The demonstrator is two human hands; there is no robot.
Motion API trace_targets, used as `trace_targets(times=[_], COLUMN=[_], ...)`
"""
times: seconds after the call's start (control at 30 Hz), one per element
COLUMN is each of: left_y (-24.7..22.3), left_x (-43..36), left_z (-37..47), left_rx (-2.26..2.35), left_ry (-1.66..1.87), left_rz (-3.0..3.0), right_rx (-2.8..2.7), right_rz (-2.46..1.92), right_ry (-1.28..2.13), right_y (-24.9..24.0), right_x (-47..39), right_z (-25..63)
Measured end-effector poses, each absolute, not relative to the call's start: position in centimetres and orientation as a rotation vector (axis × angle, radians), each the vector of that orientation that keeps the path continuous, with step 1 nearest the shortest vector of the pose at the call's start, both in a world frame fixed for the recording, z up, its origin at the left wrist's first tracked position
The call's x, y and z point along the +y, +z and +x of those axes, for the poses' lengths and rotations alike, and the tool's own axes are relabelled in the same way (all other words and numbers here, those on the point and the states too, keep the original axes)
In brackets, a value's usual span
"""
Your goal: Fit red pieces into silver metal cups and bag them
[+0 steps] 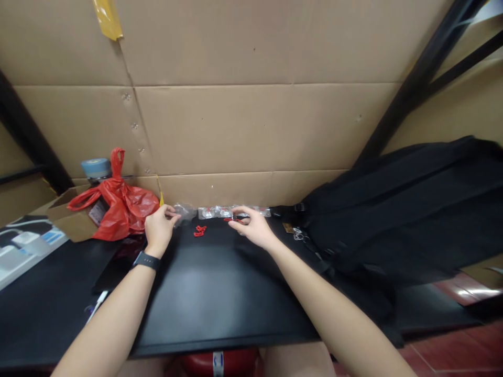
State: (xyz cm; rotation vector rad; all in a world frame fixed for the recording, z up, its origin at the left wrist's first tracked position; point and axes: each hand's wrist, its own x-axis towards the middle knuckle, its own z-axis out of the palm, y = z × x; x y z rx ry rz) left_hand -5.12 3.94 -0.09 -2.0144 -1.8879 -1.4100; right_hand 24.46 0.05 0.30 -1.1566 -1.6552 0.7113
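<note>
My left hand (160, 229), with a dark watch (147, 261) on the wrist, pinches the edge of a crumpled clear plastic bag (185, 213) by the cardboard wall. My right hand (253, 226) is closed at its fingertips on a small red strap-like piece (228, 219); something shiny shows beside it, too small to make out. Between the hands, several small red pieces (200, 231) lie in a loose pile on the black tabletop (220, 288). Behind them stretches a row of small clear packets (208, 212) with shiny and red contents, partly hidden by my right hand.
A tied red plastic bag (126, 207) and an open cardboard box (70, 214) stand at the left, near a white power strip (33, 248) and a dark tablet-like slab (118, 264). A black backpack (404, 214) fills the right, with metal rings (299, 235) beside it.
</note>
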Motion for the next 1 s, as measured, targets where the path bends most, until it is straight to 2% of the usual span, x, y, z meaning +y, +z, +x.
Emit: trace_targets(times=[0.17, 0.27, 0.4, 0.53, 0.67, 1.0], left_y=[0.8, 1.5, 1.6, 0.4, -0.6, -1.2], left_x=[3.2, 2.2, 0.0, -2.0, -2.5, -2.4], left_z=[-5.0, -4.2, -1.0, 3.1, 4.7, 2.9], left_rx=[-1.719, -1.52, -1.231, -1.05, -1.022, -1.087], left_ry=[-1.194, -1.184, -1.176, -0.864, -0.571, -0.39], left_rz=[-1.898, -1.92, -2.242, -2.62, -2.863, -3.011], right_rx=[-1.648, -1.655, -1.669, -1.662, -1.701, -2.287], right_rz=[-1.129, -1.145, -1.131, -1.123, -1.122, -1.3], right_ry=[0.687, 0.657, 0.541, 0.49, 0.47, 0.403], right_y=[0.0, 0.1, 0.6, 0.8, 1.0, 2.6], right_x=[0.4, 0.5, 0.6, 0.8, 0.7, -1.0], right_z=[24.7, 24.9, 25.4, 25.9, 26.1, 27.1])
